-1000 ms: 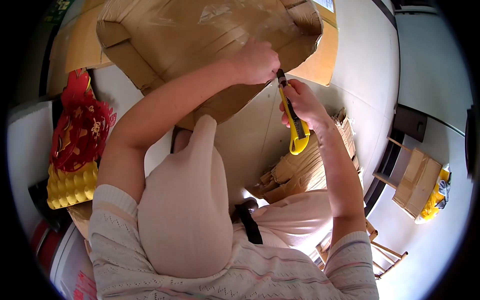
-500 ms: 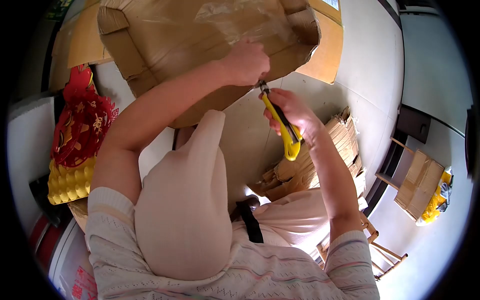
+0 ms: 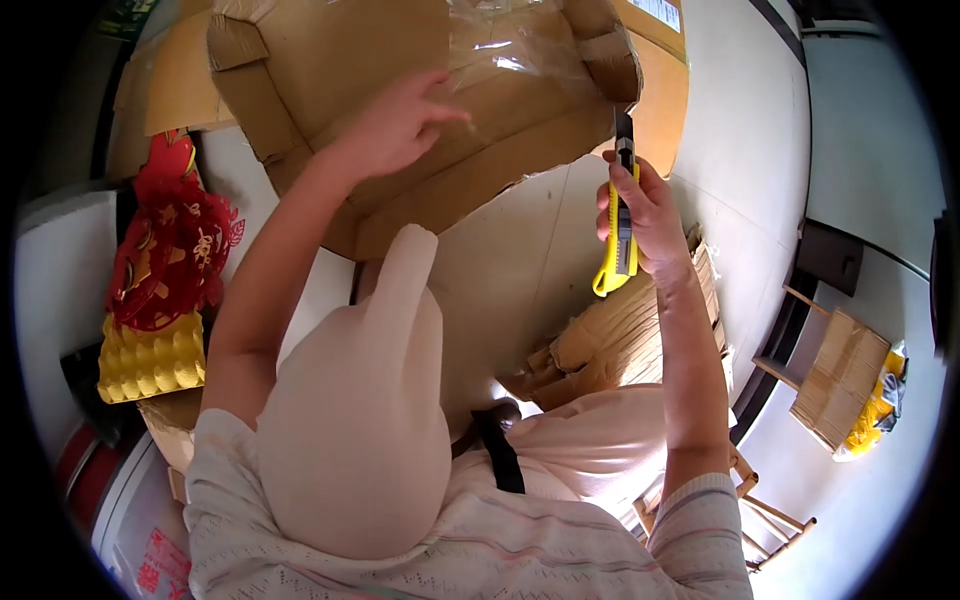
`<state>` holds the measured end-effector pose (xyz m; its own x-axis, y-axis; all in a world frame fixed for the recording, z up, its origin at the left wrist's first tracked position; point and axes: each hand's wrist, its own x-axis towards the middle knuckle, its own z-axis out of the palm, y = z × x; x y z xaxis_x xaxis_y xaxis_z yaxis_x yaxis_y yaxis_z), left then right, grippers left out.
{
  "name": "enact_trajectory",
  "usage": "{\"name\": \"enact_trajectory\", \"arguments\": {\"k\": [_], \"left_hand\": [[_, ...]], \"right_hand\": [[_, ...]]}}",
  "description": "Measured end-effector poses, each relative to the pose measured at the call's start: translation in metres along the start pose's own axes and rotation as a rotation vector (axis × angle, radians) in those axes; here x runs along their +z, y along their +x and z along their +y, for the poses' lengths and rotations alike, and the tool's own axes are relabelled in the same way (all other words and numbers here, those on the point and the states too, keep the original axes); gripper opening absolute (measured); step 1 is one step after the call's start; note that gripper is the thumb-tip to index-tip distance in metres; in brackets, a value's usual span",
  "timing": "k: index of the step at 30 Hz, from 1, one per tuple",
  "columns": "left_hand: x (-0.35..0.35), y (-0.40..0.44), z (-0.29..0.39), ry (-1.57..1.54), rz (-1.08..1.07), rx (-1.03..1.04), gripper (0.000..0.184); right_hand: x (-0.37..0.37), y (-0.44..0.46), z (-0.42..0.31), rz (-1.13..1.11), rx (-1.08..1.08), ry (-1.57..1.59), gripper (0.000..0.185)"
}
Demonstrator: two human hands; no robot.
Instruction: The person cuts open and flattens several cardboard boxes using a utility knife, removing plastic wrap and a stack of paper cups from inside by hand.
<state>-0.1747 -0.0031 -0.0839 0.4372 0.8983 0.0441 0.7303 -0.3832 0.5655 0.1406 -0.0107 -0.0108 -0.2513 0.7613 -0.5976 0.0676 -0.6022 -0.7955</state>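
My left hand [image 3: 395,125] is over the large opened cardboard box [image 3: 520,155], its thumb and a finger apart, with nothing in it. Wrapped round a yellow and black utility knife [image 3: 618,225] is my right hand [image 3: 640,212], just right of the box's near edge. The knife points away from me, its tip close to the box's right corner. Clear plastic film or tape [image 3: 510,55] lies shiny across the inside of the box.
Stacked torn cardboard [image 3: 620,330] lies on the floor at the right. Red paper decorations [image 3: 170,240] and a yellow egg tray [image 3: 150,360] are at the left. Farther right are a small carton [image 3: 840,375] and a wooden stool [image 3: 770,515].
My left hand has let go of the box's near edge, moved left and opened. My right hand has swung right and up with the knife, now clear of the left hand.
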Motion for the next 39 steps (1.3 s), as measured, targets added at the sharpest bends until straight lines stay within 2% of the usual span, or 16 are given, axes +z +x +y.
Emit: {"name": "enact_trajectory", "arguments": {"k": [3, 6, 9, 12, 14, 18, 21, 22, 25, 28, 31, 34, 36, 39], "left_hand": [[-0.010, -0.034, 0.015, -0.007, 0.116, -0.097, 0.045], [-0.015, -0.070, 0.013, -0.394, 0.115, -0.374, 0.049], [-0.022, -0.109, 0.010, -0.615, 0.055, -0.442, 0.048], [-0.028, -0.135, 0.011, -1.127, -0.098, -0.582, 0.047], [-0.031, -0.142, 0.006, -1.158, -0.035, -0.607, 0.046], [-0.030, -0.146, 0.010, -1.137, -0.005, -0.597, 0.046], [-0.015, -0.142, 0.019, -0.965, -0.100, -0.448, 0.037], [-0.016, -0.138, 0.028, -0.999, -0.118, -0.444, 0.037], [-0.018, -0.127, 0.043, -1.034, -0.156, -0.450, 0.039], [-0.018, -0.124, 0.042, -0.882, -0.140, -0.224, 0.041], [-0.024, -0.126, 0.040, -0.910, -0.160, -0.331, 0.040], [-0.035, -0.124, 0.033, -0.672, 0.065, -0.328, 0.040], [-0.047, -0.128, 0.015, -0.441, 0.435, -0.478, 0.036], [-0.061, -0.127, 0.001, -0.407, 0.415, -0.530, 0.028]], "right_hand": [[0.021, 0.012, 0.006, -0.032, -0.067, -0.037, 0.035], [0.040, 0.028, 0.019, 0.044, -0.110, -0.136, 0.039], [0.034, 0.049, 0.038, 0.123, -0.055, -0.277, 0.031], [0.034, 0.049, 0.052, 0.122, 0.024, -0.261, 0.025], [0.039, 0.043, 0.056, 0.106, 0.056, -0.217, 0.024], [0.055, 0.015, 0.058, -0.003, 0.042, -0.132, 0.021], [0.089, -0.002, 0.050, -0.106, 0.005, -0.070, 0.020], [0.104, -0.006, 0.048, -0.137, -0.005, -0.049, 0.020], [0.141, 0.005, 0.043, -0.189, 0.177, 0.005, 0.020], [0.155, 0.012, 0.051, -0.259, 0.234, 0.083, 0.017], [0.158, 0.010, 0.043, -0.185, 0.215, 0.132, 0.014], [0.159, 0.020, 0.044, -0.074, 0.142, 0.169, 0.017], [0.150, 0.023, 0.052, -0.030, 0.093, 0.087, 0.021], [0.130, 0.012, 0.053, -0.061, 0.083, -0.305, 0.032]]}}
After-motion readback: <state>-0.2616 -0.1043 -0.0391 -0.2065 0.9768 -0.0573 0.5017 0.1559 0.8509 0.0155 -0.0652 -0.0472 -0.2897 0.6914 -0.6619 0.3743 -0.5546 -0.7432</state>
